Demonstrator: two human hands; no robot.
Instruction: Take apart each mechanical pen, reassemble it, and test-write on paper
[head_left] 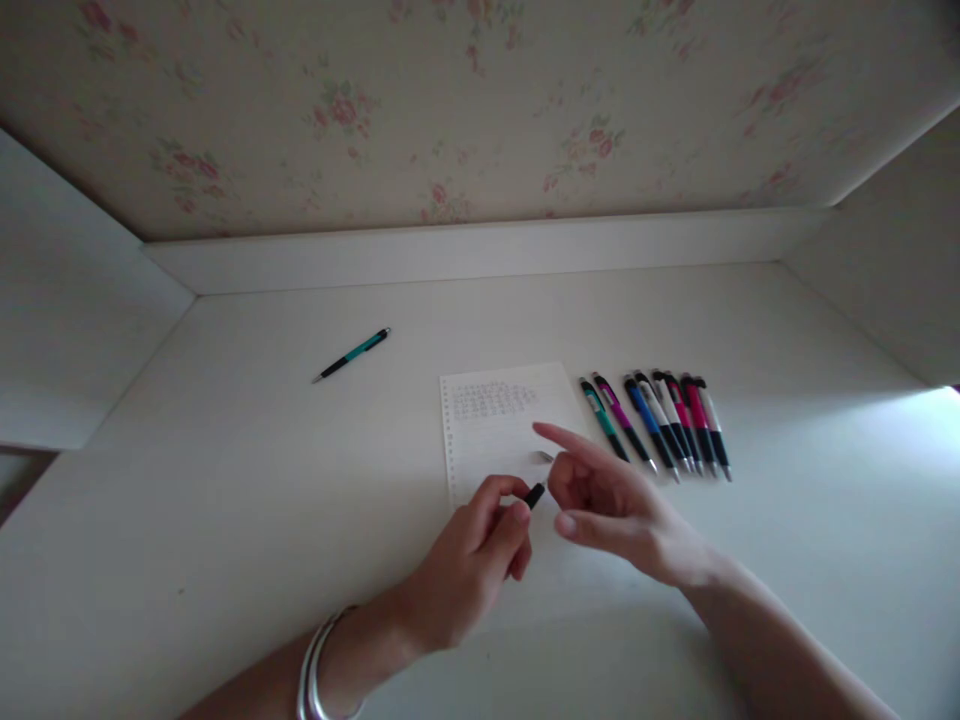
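My left hand (480, 550) is closed around a pen (535, 495) above the sheet of paper (517, 420). Only the pen's black end shows, with a thin pale piece at its tip; the rest is hidden in the fingers. Close by on the right is my right hand (607, 500), its index finger and thumb stretched apart and the other fingers curled. A small silver metal piece (544, 456), like a pen's cone tip, shows beside those curled fingers over the paper; I cannot tell whether they touch it. Handwriting fills the upper lines of the sheet.
Several pens (664, 425) in teal, purple, blue, white and pink lie in a row right of the paper. A single teal and black pen (352, 355) rests farther left on the white desk (225, 480). White side panels and a floral wall enclose the desk.
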